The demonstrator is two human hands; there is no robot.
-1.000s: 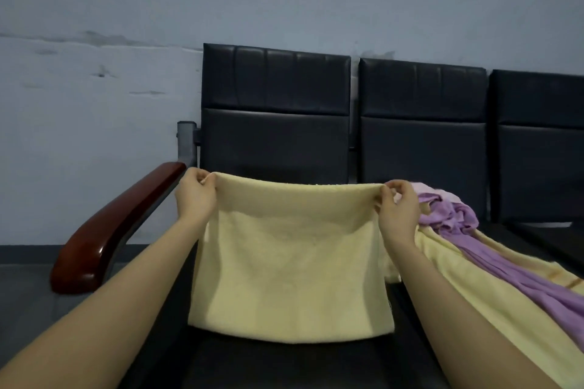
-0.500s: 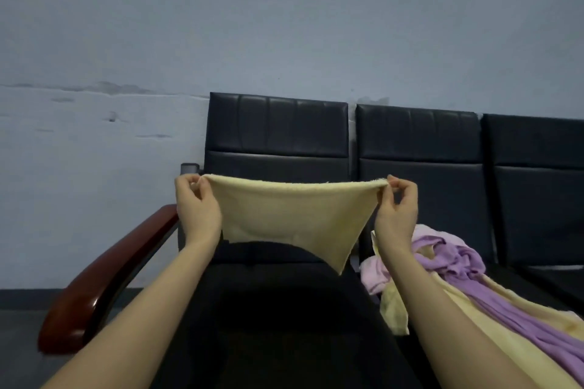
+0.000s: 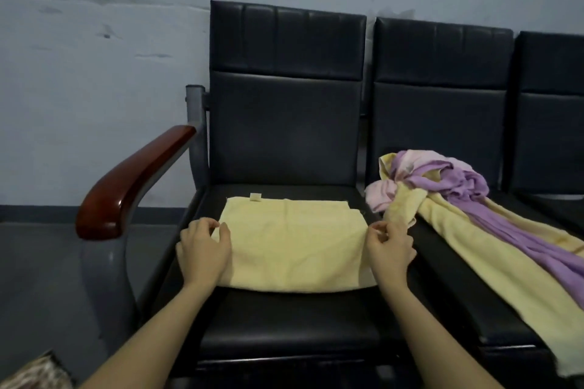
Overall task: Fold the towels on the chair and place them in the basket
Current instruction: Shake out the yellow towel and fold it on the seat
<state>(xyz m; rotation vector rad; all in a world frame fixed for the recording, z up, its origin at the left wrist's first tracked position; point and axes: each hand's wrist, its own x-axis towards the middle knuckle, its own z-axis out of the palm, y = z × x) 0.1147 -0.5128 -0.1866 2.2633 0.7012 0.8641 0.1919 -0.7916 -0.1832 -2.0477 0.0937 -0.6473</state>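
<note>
Lowered since half a second ago: folded yellow towel point(image 3: 294, 243), then held stretched in the air, now lies flat on the left chair seat point(image 3: 284, 325). Left hand point(image 3: 202, 253) pinches its left edge between thumb and fingers; right hand point(image 3: 390, 249) pinches the right edge the same way. Small label point(image 3: 255, 197) shows at the towel's far edge. On the next seat right, just beside it: a heap of unfolded towels point(image 3: 458, 199), yellow, purple, pink, trailing toward the near right. Wooden armrest point(image 3: 132, 180) at left. Patterned object at the near-left corner, can't tell what.
</note>
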